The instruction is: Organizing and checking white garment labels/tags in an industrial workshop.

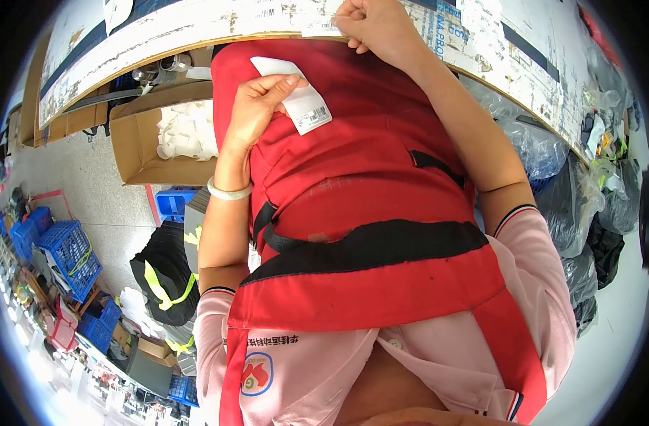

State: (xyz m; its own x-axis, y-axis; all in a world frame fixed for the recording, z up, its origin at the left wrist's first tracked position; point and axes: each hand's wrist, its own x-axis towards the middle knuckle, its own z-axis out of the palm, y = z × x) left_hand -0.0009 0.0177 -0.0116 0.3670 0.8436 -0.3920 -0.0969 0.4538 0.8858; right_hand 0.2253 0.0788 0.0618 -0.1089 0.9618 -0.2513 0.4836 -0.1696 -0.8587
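My left hand (264,99) is closed on white labels (311,110) with small print and a barcode. The labels hang over the red apron (324,156) on my lap, pinched under my thumb, and their upper corner sticks out above the hand. At the near edge of the worn white tabletop (218,21), my right hand (377,32) has its fingers curled together. Another white label (321,28) lies at the table edge beside those fingertips. Whatever is between the right fingers is too small to make out.
An open cardboard box (143,145) of white paper pieces stands under the table at the left. Blue crates (72,255) and a black bundle with yellow-green ties (166,273) are farther left. Plastic bags (573,206) pile up at the right.
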